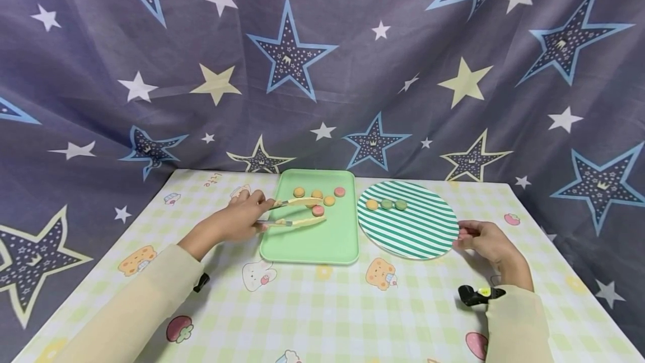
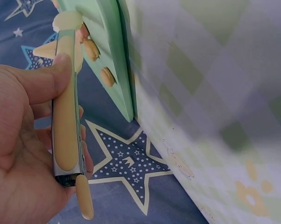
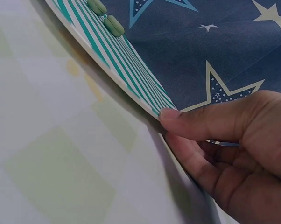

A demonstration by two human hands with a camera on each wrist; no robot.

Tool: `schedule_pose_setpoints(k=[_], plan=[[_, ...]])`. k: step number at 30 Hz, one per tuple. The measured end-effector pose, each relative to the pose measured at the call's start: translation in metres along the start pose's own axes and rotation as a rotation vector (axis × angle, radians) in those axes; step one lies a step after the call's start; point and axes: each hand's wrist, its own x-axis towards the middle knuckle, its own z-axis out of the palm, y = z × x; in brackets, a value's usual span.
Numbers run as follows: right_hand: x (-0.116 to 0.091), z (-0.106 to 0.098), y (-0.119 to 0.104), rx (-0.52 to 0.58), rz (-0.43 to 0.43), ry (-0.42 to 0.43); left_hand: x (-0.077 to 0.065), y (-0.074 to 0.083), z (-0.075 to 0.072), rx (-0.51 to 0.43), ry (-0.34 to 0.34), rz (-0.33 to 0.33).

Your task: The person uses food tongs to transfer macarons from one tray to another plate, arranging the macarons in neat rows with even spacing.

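— Which step is in hand?
— It seems that the nearer pink macaron is about to be picked. The tongs are held in the left hand, over the green tray; between their parted tips the macaron is seen. By the right hand the plate is pinched at its rim.
— And next?
— Probably, a gentle squeeze is called for.
— How are the tongs pointed?
— Rightward, with the long axis laid across the tray's width.
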Motion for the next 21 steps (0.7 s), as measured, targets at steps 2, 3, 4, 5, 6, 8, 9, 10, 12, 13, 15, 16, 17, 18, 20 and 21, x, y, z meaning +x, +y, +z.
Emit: schedule_pose_setpoints(k=[2,3,4,5,6,8,9,10,12,13,15,16,17,18,20,21], plan=[[0.0,0.0,-0.001,-0.001,-0.002,0.0,0.0,0.001,0.0,-0.006,-0.001,0.003],[0.0,0.0,-0.001,0.002,-0.002,0.001,0.0,0.001,-0.001,-0.01,-0.002,0.004],[-0.001,0.0,-0.002,0.003,-0.003,0.001,0.0,0.001,-0.001,-0.014,-0.005,0.004],[-0.001,0.0,-0.002,0.003,-0.004,0.0,0.001,0.001,-0.001,-0.017,-0.007,0.005],[-0.001,0.0,-0.002,0.004,-0.005,0.0,0.001,0.002,-0.001,-0.02,-0.01,0.004],[-0.001,0.0,-0.003,0.002,-0.005,0.0,0.003,0.002,-0.002,-0.012,-0.013,0.007],[-0.001,0.0,-0.003,0.001,-0.004,0.0,0.003,0.003,-0.003,-0.003,-0.016,0.007],[-0.001,0.0,-0.003,0.0,-0.004,-0.001,0.004,0.004,-0.004,0.009,-0.019,0.007],[-0.001,0.0,-0.003,-0.002,-0.004,-0.002,0.006,0.006,-0.007,0.038,-0.028,0.007],[-0.001,0.0,-0.003,-0.003,-0.005,-0.001,0.006,0.009,-0.01,0.051,-0.037,0.006],[-0.001,0.001,-0.003,-0.001,-0.007,-0.003,0.008,0.013,-0.014,0.07,-0.062,-0.001],[-0.001,0.001,-0.003,0.0,-0.008,-0.003,0.008,0.015,-0.016,0.076,-0.075,-0.004],[-0.001,0.001,-0.003,0.001,-0.009,-0.003,0.009,0.017,-0.017,0.081,-0.089,-0.009],[-0.001,0.001,-0.002,0.002,-0.01,-0.002,0.01,0.018,-0.019,0.087,-0.102,-0.014],[-0.001,0.001,-0.002,0.005,-0.007,-0.002,0.011,0.021,-0.02,0.097,-0.123,-0.022],[-0.001,0.001,-0.002,0.008,-0.006,-0.002,0.011,0.022,-0.021,0.102,-0.13,-0.027]])
